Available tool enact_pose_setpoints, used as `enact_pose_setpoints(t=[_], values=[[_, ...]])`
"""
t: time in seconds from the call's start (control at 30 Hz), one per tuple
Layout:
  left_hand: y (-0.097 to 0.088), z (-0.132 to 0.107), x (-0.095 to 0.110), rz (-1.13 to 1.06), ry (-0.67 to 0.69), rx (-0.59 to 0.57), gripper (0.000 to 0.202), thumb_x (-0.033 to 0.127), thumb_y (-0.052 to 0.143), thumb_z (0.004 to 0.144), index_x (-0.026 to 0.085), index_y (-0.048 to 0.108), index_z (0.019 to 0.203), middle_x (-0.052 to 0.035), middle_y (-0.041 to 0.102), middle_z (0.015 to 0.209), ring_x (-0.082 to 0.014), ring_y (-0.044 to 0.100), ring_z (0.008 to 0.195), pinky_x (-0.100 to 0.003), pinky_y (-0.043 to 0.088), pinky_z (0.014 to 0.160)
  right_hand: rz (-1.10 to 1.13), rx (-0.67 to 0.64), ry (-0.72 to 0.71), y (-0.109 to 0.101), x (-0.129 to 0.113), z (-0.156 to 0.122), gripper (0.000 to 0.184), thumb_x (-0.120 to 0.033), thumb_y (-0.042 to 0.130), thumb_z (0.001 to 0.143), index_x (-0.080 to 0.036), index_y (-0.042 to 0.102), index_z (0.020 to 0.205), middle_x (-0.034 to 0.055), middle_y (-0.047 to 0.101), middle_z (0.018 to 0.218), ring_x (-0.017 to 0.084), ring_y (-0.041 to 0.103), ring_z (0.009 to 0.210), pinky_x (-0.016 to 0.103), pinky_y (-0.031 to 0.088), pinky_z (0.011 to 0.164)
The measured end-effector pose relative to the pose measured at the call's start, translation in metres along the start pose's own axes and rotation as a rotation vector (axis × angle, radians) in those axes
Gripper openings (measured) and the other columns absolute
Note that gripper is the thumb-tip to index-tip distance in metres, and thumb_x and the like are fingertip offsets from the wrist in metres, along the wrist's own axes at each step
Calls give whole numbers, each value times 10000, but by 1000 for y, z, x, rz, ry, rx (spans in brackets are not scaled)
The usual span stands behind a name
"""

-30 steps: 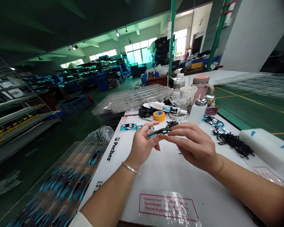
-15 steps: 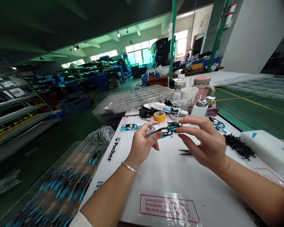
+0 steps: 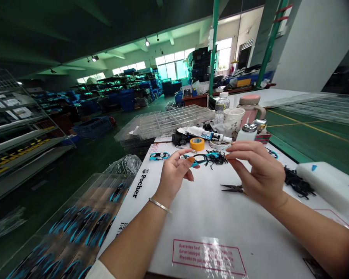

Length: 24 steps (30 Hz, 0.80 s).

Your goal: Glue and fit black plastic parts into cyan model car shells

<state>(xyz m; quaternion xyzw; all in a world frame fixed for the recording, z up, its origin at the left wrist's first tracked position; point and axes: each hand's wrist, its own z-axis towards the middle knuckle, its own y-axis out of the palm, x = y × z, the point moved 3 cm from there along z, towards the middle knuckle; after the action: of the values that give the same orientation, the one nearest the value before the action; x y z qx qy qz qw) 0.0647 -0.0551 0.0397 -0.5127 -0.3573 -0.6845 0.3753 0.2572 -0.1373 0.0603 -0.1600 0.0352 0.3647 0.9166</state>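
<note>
Over white board (image 3: 197, 209), pinched blue-black frame (image 3: 196, 164) in left hand (image 3: 173, 175); held fingertips of right hand (image 3: 258, 170) close together, couldn't tell on what; perhaps risked dropping frame among black strips (image 3: 221, 158) through light pinch.

A small, thin, curved blue-and-black plastic piece (image 3: 196, 164) sits between the thumb and fingers of the left hand (image 3: 174, 172), held above the white desk (image 3: 192, 217). Its blue edge shows by the thumb, and a black, loop-like outline with an open middle stretches rightward. Beyond its right end appears a tangled heap of slim black strips (image 3: 220, 159), just beside the right hand's (image 3: 258, 174) pinched fingertips; whether these grip a strip is unclear.
</note>
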Motion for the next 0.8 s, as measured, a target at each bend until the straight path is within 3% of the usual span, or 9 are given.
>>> enact_pose_setpoints(t=[0.2,0.33,0.47,0.6,0.67,0.8], values=[[-19,10,-5,-150,-44,144,566,574,663,816,139,618,1176,-99,720,885,-88,582,621,-180,510,545,182,-25,356,-1,33,-17,110,-248,513,1001,-201,595,944,12,611,738,142,570,604,277,456,535],[-30,16,-8,-267,-92,227,541,488,761,763,126,627,1142,-116,718,1003,-88,622,702,-164,523,568,227,-57,411,1,35,-21,262,-300,483,1018,-183,552,795,8,570,656,119,475,510,263,389,473],[-39,21,-11,-375,-136,290,536,359,854,679,142,646,1124,-97,702,1079,-118,674,836,-166,544,641,169,-176,460,9,36,-3,352,-360,494,1008,-177,554,713,5,563,612,117,476,503,250,386,468],[-39,25,-14,-432,-149,311,504,332,861,672,150,664,1100,-90,693,1098,-141,686,897,-182,552,679,-103,-355,507,44,69,39,241,-361,557,948,-175,602,802,0,623,682,144,593,614,244,462,549],[-37,25,-15,-442,-158,317,502,336,861,672,151,666,1096,-96,693,1101,-153,690,902,-193,554,673,-193,-398,501,71,100,60,92,-246,619,883,-181,659,935,15,675,820,171,632,734,269,491,644],[-35,22,-16,-425,-173,333,528,365,861,669,159,666,1115,-107,696,1113,-172,689,907,-208,554,662,-359,-466,478,123,171,80,159,-279,708,844,-138,686,915,64,673,865,193,623,778,321,504,712]])
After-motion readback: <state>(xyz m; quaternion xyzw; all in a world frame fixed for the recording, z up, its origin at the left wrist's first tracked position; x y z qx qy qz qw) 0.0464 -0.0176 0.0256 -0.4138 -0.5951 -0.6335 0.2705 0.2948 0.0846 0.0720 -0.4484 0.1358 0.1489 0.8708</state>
